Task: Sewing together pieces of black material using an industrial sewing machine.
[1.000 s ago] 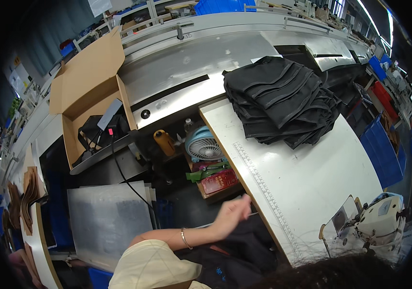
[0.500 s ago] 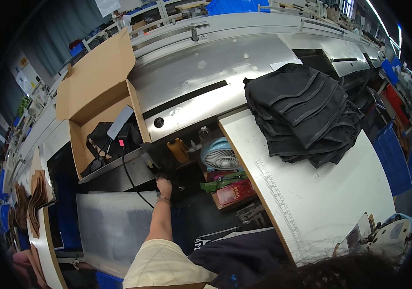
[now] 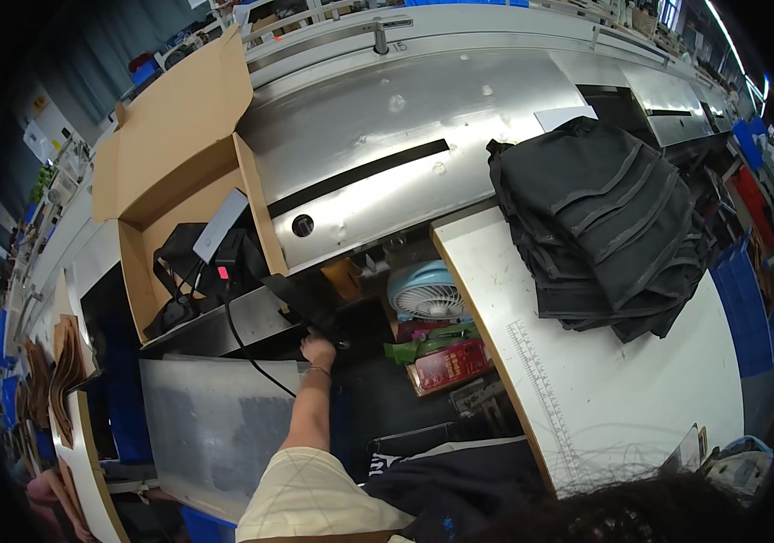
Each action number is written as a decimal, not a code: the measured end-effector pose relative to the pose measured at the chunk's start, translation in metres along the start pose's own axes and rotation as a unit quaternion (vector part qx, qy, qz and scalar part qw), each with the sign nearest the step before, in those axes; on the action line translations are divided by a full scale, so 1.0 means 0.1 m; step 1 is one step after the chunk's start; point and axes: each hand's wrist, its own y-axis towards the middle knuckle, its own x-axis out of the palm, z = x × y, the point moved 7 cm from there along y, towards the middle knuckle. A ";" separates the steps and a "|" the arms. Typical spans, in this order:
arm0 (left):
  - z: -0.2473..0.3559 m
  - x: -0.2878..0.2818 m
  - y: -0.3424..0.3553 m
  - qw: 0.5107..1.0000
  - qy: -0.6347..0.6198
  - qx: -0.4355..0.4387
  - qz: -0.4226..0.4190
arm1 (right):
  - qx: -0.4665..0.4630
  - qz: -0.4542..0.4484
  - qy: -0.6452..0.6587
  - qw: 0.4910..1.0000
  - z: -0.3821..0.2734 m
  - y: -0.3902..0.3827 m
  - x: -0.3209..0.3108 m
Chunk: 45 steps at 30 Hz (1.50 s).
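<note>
My left hand [image 3: 317, 349], with a bracelet at the wrist and a cream sleeve, reaches into the dark gap below the metal bench. Its fingers look curled in, and their tips are hidden at the lower edge of a broad black strap [image 3: 301, 303]. Whether they grip that strap or something beneath it I cannot make out. The strap slants down from the front of an open cardboard box [image 3: 265, 204]. In the box lie a grey flat device [image 3: 221, 224] and black cables and bags. A black cord [image 3: 246, 348] hangs over its front. My right hand is out of view.
A pile of black fabric pieces [image 3: 604, 208] lies on the white table [image 3: 531, 362] at right. Under the bench are a blue-and-white fan [image 3: 427, 291] and a red box [image 3: 450, 364]. A clear sheet [image 3: 215, 425] lies left of my arm. Another person's arm shows at lower left.
The view has shifted a little, so the bench and fabric pile sit farther right. My left hand stays in the gap, and the black strap above it now lies more stretched out.
</note>
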 end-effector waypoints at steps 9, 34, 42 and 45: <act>0.02 -0.09 -0.07 0.984 0.041 0.099 0.139 | -0.068 -0.010 0.038 0.997 -0.24 0.15 0.03; -0.08 -0.41 0.00 0.784 -0.542 -0.176 -0.246 | 0.079 -0.089 0.081 0.990 0.34 -0.07 0.54; 0.42 -1.24 -0.66 0.766 -0.513 0.022 -0.387 | -0.287 -0.087 0.130 0.945 -1.00 0.19 0.60; 0.61 -1.31 -0.93 0.755 -0.484 0.077 -0.436 | -0.291 -0.121 0.213 0.925 -1.16 0.30 1.11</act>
